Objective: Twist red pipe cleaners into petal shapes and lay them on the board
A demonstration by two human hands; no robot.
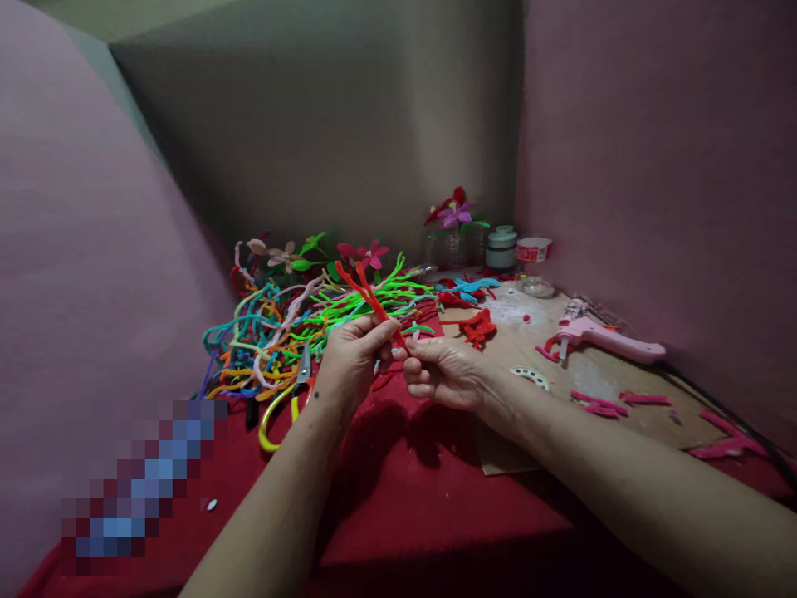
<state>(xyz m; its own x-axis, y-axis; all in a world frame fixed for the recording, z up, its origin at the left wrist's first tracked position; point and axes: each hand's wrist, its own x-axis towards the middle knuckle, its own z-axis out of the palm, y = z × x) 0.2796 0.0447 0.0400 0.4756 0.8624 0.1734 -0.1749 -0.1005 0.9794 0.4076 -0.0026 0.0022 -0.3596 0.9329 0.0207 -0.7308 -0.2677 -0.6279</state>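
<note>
Red fuzzy stems (378,308), one bundle: above the red-covered counter (398,507); lower end pinched narrowly by fingers of left hand (349,357) and right hand (452,374). Probably light, soft, bendable, easily crushed; best gripped low, where strands meet.

A craft corner — colourful pipe cleaners (367,299), scissors (304,370) and a glue gun (613,335) on red cloth (398,507).
</note>
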